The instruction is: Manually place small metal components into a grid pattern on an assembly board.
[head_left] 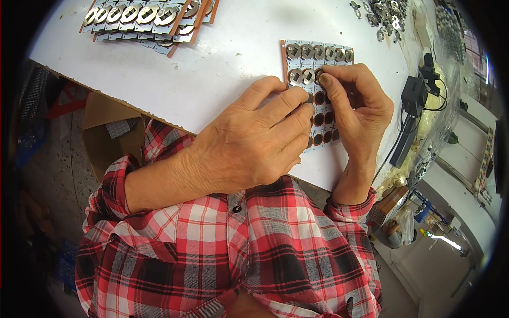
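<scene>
I am watching a flat copper-brown panel of small square circuit boards (318,79) lying on the white tabletop (212,69), right of centre and just in front of the person's chest. Its top row is carrying 6 round silver metal clips, the second row is showing 2 more at its left end, and the rows below are showing dark round pads without clips. The left hand (249,140) is lying palm down across the panel's lower left part, fingers curled together, their tips pressing at the second and third rows; I cannot tell whether they are pinching a clip. The right hand (355,106) is coming in from the right, its fingers bent, the forefinger tip pressing on the second row beside the 2 clips; what it is gripping, if anything, is hidden. The 2 hands are touching over the panel. Far back on the left a stack of filled panels with silver clips (148,18) is resting on the table, well apart. At the back right a heap of loose silver clips (384,16) is lying, and a black cabled device (413,98) is sitting at the table's right edge.
</scene>
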`<state>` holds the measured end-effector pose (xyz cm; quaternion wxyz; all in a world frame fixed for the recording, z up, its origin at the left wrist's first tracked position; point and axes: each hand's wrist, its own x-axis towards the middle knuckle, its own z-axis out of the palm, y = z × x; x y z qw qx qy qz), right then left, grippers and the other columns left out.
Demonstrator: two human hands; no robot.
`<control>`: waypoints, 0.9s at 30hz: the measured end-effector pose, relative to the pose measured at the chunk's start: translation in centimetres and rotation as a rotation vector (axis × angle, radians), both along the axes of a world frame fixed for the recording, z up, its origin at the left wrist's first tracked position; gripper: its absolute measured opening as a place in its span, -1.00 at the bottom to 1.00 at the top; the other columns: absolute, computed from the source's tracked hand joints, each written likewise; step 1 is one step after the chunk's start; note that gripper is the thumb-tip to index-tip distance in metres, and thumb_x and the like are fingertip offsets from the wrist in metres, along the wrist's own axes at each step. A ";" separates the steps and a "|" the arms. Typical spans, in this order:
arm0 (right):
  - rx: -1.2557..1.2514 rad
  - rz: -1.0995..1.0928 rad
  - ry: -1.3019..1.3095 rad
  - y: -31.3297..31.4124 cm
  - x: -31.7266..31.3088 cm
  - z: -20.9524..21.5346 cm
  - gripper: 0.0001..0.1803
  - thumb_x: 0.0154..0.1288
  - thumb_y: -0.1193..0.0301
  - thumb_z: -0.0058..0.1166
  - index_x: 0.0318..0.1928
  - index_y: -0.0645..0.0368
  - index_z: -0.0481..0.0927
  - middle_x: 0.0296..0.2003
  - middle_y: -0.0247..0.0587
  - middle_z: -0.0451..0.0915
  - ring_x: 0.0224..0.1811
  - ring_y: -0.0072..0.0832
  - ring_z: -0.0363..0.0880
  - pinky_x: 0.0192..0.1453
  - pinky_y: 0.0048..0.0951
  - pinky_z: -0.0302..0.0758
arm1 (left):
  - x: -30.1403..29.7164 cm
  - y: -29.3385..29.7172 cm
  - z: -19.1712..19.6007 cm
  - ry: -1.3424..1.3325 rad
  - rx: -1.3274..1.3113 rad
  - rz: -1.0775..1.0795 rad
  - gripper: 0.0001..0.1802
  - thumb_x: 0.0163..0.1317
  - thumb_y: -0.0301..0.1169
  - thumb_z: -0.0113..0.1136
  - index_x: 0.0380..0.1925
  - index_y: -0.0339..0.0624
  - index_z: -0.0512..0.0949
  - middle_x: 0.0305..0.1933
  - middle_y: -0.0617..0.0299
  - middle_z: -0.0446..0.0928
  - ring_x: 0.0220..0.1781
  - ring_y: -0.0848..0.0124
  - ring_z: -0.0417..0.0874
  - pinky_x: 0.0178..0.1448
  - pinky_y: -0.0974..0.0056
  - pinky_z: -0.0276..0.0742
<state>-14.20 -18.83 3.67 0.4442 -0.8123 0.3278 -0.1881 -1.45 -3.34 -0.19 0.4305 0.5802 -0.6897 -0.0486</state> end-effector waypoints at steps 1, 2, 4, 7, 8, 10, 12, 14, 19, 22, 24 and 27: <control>-0.013 0.022 -0.007 -0.1 0.0 -0.1 -0.87 0.38 0.67 0.29 -0.09 0.32 0.74 -0.28 -0.39 0.70 -0.28 -0.73 0.62 -0.19 -0.69 0.52 | 0.0 0.0 0.0 0.000 0.000 -0.002 -0.44 -0.32 -0.30 0.52 -0.22 -0.37 0.70 0.03 0.02 0.66 0.20 0.10 0.63 0.22 -0.03 0.55; -0.027 0.044 -0.015 -0.3 -0.1 -0.1 -0.86 0.38 0.67 0.28 -0.08 0.32 0.74 -0.29 -0.40 0.69 -0.29 -0.73 0.62 -0.21 -0.69 0.52 | -0.1 0.0 0.0 -0.005 0.000 -0.001 -0.44 -0.31 -0.30 0.52 -0.22 -0.37 0.70 0.03 0.01 0.66 0.20 0.10 0.63 0.22 -0.04 0.55; -0.044 0.101 -0.027 -1.0 -0.3 -0.3 -0.85 0.38 0.67 0.28 -0.07 0.32 0.74 -0.28 -0.40 0.68 -0.31 -0.73 0.61 -0.22 -0.69 0.52 | -0.1 -0.1 0.1 -0.009 -0.001 -0.003 -0.44 -0.31 -0.29 0.52 -0.22 -0.37 0.70 0.04 0.01 0.66 0.21 0.11 0.63 0.22 -0.04 0.56; -0.058 0.115 -0.029 -0.8 -0.3 -0.3 -0.84 0.39 0.66 0.28 -0.05 0.31 0.75 -0.30 -0.41 0.66 -0.36 -0.74 0.57 -0.28 -0.70 0.48 | 0.0 -0.1 0.2 -0.022 -0.001 -0.017 -0.43 -0.30 -0.29 0.52 -0.20 -0.38 0.70 0.05 0.01 0.65 0.21 0.11 0.63 0.23 -0.06 0.56; -0.053 0.073 -0.019 -0.7 -0.2 -0.3 -0.84 0.39 0.64 0.28 -0.05 0.30 0.75 -0.32 -0.42 0.66 -0.40 -0.76 0.55 -0.33 -0.72 0.44 | 0.1 -0.1 0.1 -0.018 0.000 -0.022 -0.43 -0.29 -0.29 0.52 -0.19 -0.38 0.70 0.05 0.01 0.65 0.21 0.10 0.63 0.23 -0.06 0.56; -0.079 -0.039 -0.077 -1.2 -0.5 0.1 -0.84 0.40 0.60 0.28 -0.04 0.28 0.76 -0.36 -0.44 0.65 -0.44 -0.78 0.50 -0.38 -0.72 0.37 | 0.2 -0.1 0.2 -0.011 -0.011 -0.035 -0.43 -0.28 -0.30 0.52 -0.18 -0.38 0.70 0.06 0.02 0.65 0.21 0.10 0.63 0.24 -0.06 0.56; -0.111 -0.244 -0.198 -1.9 -0.9 0.4 -0.83 0.41 0.53 0.29 -0.03 0.24 0.77 -0.44 -0.48 0.62 -0.53 -0.82 0.40 -0.49 -0.73 0.22 | 0.4 0.0 0.5 -0.015 0.017 -0.024 -0.43 -0.27 -0.30 0.51 -0.18 -0.38 0.70 0.06 0.02 0.65 0.21 0.10 0.63 0.24 -0.07 0.55; -0.161 -0.355 -0.124 -3.8 -2.4 1.3 -0.83 0.41 0.52 0.30 -0.04 0.27 0.76 -0.44 -0.47 0.62 -0.54 -0.80 0.40 -0.50 -0.72 0.22 | 0.4 0.3 0.4 -0.012 0.005 -0.018 -0.43 -0.26 -0.29 0.52 -0.17 -0.38 0.69 0.07 0.02 0.65 0.22 0.10 0.62 0.25 -0.08 0.55; 0.077 -0.281 0.095 -4.7 -4.1 1.3 -0.81 0.39 0.53 0.33 -0.03 0.27 0.75 -0.40 -0.49 0.61 -0.44 -0.77 0.48 -0.43 -0.67 0.32 | 0.6 0.2 0.6 -0.036 0.048 -0.037 -0.40 -0.23 -0.27 0.52 -0.12 -0.38 0.67 0.09 0.02 0.64 0.24 0.09 0.60 0.28 -0.09 0.51; -0.053 -0.124 0.087 -4.6 -3.9 0.5 -0.75 0.36 0.55 0.35 0.03 0.24 0.74 -0.34 -0.52 0.60 -0.37 -0.78 0.50 -0.39 -0.69 0.34 | 0.6 0.1 0.7 -0.035 0.049 -0.040 -0.40 -0.22 -0.27 0.52 -0.12 -0.37 0.67 0.10 0.02 0.64 0.25 0.09 0.60 0.30 -0.10 0.50; -0.053 -0.086 0.099 -4.7 -3.9 0.7 -0.69 0.35 0.59 0.34 0.10 0.21 0.72 -0.31 -0.53 0.58 -0.33 -0.80 0.49 -0.35 -0.69 0.35 | 0.6 0.1 0.7 -0.037 0.052 -0.038 -0.40 -0.22 -0.27 0.52 -0.12 -0.37 0.67 0.10 0.02 0.64 0.25 0.09 0.60 0.30 -0.10 0.50; -0.007 -0.134 0.065 -4.5 -3.7 1.0 -0.68 0.36 0.61 0.32 0.11 0.22 0.71 -0.31 -0.51 0.60 -0.34 -0.80 0.49 -0.36 -0.69 0.35 | 0.6 0.2 0.7 -0.040 0.052 -0.036 -0.41 -0.21 -0.27 0.51 -0.12 -0.37 0.67 0.11 0.02 0.64 0.26 0.10 0.59 0.29 -0.10 0.50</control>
